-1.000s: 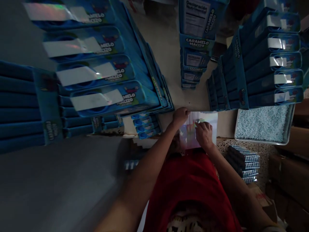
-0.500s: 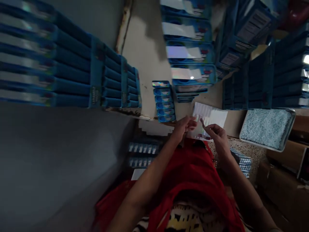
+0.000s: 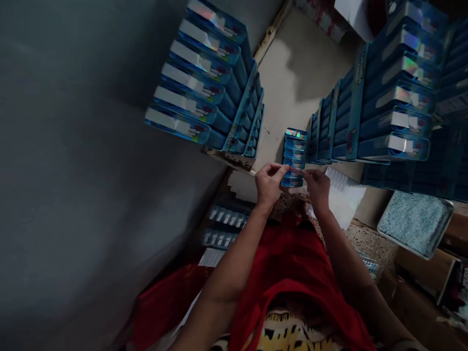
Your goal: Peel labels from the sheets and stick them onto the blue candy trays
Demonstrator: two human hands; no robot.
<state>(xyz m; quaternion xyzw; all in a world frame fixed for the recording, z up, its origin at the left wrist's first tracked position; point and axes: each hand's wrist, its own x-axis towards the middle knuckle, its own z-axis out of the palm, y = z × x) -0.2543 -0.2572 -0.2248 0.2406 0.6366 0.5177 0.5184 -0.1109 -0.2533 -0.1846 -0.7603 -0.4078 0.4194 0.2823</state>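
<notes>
My left hand (image 3: 268, 184) and my right hand (image 3: 319, 189) face each other, fingertips pinched. Between them stretches a thin, narrow pinkish strip (image 3: 294, 170), perhaps a sticker or a piece of tape; its exact kind is too small to tell. Both pinches appear to hold its ends. Just behind the strip lies a small blue display pack (image 3: 294, 147) with a row of blue compartments and a shiny label at its far end. A white sheet with pale strips (image 3: 347, 192) lies to the right, partly behind my right wrist.
Blue boxes stand stacked at the left (image 3: 197, 87) and right (image 3: 387, 102) of the pale tabletop (image 3: 278, 107). A metal tray (image 3: 382, 230) of pale blue granules sits at the right edge. Below the left side are more blue packs (image 3: 223, 217). A grey wall (image 3: 91, 195) borders the left.
My hands have moved from over the white sheet leftward to the small blue pack. My left hand, loosely curled before, now pinches the strip with my right. The camera view has turned.
</notes>
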